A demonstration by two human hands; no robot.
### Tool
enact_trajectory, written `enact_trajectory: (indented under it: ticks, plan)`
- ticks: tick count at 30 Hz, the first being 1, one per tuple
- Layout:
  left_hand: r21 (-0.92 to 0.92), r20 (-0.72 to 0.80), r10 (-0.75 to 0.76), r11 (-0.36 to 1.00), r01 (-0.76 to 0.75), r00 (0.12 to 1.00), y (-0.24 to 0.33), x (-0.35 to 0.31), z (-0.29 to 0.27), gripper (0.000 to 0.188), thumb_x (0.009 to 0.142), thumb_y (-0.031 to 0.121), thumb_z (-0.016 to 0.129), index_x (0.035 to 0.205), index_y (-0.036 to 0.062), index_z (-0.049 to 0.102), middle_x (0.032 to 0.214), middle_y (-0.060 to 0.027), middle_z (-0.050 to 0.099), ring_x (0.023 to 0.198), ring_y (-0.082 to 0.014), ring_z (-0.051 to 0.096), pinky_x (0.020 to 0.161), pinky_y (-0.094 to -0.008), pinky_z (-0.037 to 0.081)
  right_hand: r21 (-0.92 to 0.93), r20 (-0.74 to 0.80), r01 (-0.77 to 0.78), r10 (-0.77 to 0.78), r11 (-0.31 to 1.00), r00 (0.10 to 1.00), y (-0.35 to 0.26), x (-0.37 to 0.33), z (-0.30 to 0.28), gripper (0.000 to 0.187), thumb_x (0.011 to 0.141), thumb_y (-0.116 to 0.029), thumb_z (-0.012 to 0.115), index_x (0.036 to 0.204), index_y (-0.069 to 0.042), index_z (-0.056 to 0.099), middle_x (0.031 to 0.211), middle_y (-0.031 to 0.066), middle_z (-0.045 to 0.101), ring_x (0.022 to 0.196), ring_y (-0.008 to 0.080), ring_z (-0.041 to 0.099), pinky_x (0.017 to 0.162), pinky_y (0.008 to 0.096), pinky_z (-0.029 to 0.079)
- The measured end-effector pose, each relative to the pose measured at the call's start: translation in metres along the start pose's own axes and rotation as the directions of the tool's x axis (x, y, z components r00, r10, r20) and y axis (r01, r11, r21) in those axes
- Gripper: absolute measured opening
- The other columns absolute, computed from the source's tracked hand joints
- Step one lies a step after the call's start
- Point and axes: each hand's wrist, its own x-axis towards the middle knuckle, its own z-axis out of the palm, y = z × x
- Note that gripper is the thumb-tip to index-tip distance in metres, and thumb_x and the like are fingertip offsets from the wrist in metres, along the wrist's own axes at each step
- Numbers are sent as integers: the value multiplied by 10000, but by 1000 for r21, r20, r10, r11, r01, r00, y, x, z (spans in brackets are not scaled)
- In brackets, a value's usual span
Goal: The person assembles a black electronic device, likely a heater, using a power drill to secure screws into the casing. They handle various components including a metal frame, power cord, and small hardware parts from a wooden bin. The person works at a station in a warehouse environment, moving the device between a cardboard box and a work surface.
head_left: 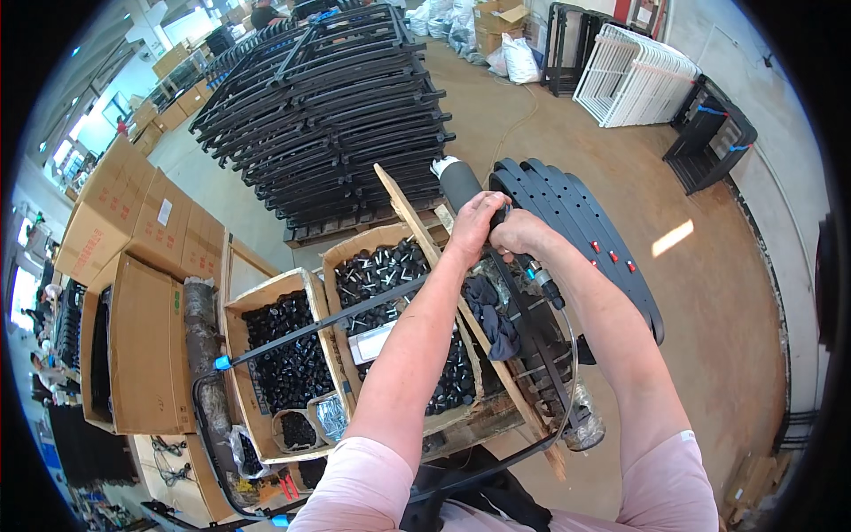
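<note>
Close together at the centre, both my hands are closed near a corner of a black metal frame [324,330] with blue end pieces. My right hand [519,232] grips a black air tool [550,288]; its blue-ringed fitting and thin hose show below the fingers. My left hand [477,223] is closed beside it, against the lower end of a dark padded cylinder [459,182] with a white tip. What its fingers hold is hidden. The frame crosses beneath my left forearm and runs back along the lower edge. A wooden strip [408,213] slants beside my left hand.
Left of my arms, cardboard boxes hold black plastic caps [285,332] and black-headed bolts [381,266]. A small tub of silver screws [331,417] sits among them. Black curved slats [576,213] lie right of my hands. Stacked black frames [328,115] rise ahead; white racks [629,75] lean far right.
</note>
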Motion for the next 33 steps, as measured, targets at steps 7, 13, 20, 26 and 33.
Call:
enact_trajectory:
  ticks: [7,13,20,26,33]
  plan:
    - [25,12,61,998,-62,998,3,3,3,312,1048,347,664,1076,47,748,1065,-35,729,997,-146,645,919,-324,519,136,-21,35,-33,990,999,-4,-9,-4,150,745,-145,666,688,-12,706,684,119,736,657,233,736,635,398,542]
    - [160,-39,242,959,-233,969,22,-3,5,238,1012,247,664,985,26,748,963,-25,707,943,-146,642,875,-319,510,-72,-258,77,-93,994,962,-28,-34,-4,185,757,-153,723,807,25,735,750,126,728,652,215,694,588,421,551]
    - [95,-184,194,979,-179,964,91,-114,-88,207,1051,226,650,985,43,718,939,-20,693,907,-119,621,843,-303,508,-302,19,147,-148,942,989,-158,-89,59,376,809,-371,733,962,-38,820,812,91,807,851,266,801,839,396,613]
    - [158,-362,206,975,-158,909,142,-201,-206,174,1039,206,677,996,56,753,948,-6,703,886,-108,622,827,-290,512,-245,80,320,-309,915,948,-257,-97,162,410,779,-320,686,998,5,805,963,221,796,978,361,785,852,463,603]
    - [121,-382,198,979,-164,902,157,-241,-260,163,1033,222,684,1007,73,744,970,7,699,938,-110,611,875,-300,500,-278,135,280,-251,919,959,-310,-107,209,374,787,-328,684,925,-7,819,898,195,798,951,353,786,863,459,598]
